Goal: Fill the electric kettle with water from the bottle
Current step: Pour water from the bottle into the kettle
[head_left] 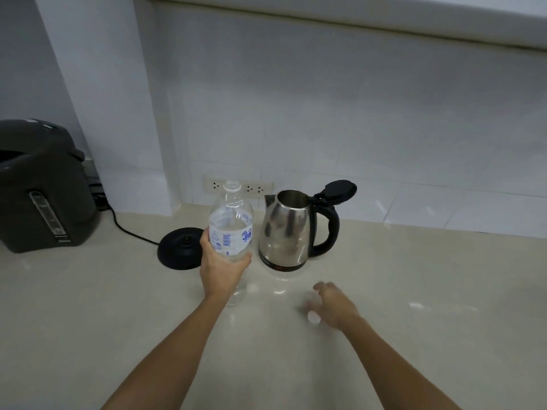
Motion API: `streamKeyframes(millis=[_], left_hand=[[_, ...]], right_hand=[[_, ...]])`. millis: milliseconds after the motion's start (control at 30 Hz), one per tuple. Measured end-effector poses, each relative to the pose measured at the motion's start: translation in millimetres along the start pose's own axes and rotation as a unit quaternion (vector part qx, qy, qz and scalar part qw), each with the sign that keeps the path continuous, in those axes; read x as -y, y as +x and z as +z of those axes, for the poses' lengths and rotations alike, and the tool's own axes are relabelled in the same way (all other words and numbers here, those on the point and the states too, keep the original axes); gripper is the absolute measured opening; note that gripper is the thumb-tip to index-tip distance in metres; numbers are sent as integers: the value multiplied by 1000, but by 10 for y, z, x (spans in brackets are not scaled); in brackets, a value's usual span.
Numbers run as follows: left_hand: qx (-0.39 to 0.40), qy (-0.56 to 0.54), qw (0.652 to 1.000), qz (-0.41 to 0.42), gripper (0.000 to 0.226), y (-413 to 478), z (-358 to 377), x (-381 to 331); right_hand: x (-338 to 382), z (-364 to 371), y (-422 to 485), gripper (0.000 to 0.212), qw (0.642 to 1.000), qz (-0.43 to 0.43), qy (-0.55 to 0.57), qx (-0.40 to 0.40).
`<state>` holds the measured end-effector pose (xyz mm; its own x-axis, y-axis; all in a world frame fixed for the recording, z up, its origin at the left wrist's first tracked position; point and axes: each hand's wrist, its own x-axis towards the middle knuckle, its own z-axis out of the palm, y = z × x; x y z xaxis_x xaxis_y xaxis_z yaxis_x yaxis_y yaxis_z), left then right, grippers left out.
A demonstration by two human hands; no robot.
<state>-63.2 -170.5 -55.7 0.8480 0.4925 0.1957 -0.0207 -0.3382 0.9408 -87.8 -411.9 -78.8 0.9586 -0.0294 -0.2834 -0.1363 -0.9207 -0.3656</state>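
A clear plastic water bottle (231, 220) with a blue-printed label stands upright, uncapped, and my left hand (220, 266) is wrapped around its lower half. Just right of it the steel electric kettle (288, 229) stands on the counter with its black lid (337, 189) flipped open and its handle to the right. My right hand (334, 304) hovers blurred over the counter in front of the kettle, fingers spread. A small white cap (313, 317) lies on the counter at its fingertips; I cannot tell whether the fingers touch it.
The kettle's black round base (180, 247) sits left of the bottle, its cord running to the back left. A large dark hot-water dispenser (44, 187) stands at the far left. Wall sockets (236, 186) sit behind the bottle. The beige counter (414, 291) meets a white tiled wall.
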Motion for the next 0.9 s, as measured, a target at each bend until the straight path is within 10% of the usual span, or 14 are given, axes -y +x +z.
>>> streamKeyframes(millis=[233, 533, 900], left_hand=[[66, 119, 990, 41, 91, 205, -68, -314], [127, 336, 926, 113, 97, 536, -123, -930], [159, 531, 816, 165, 97, 725, -154, -1086]], right_hand=[[559, -1311, 246, 19, 881, -230, -129, -392], [574, -1742, 410, 76, 941, -61, -308, -123], [606, -1771, 384, 82, 954, -63, -275, -105]])
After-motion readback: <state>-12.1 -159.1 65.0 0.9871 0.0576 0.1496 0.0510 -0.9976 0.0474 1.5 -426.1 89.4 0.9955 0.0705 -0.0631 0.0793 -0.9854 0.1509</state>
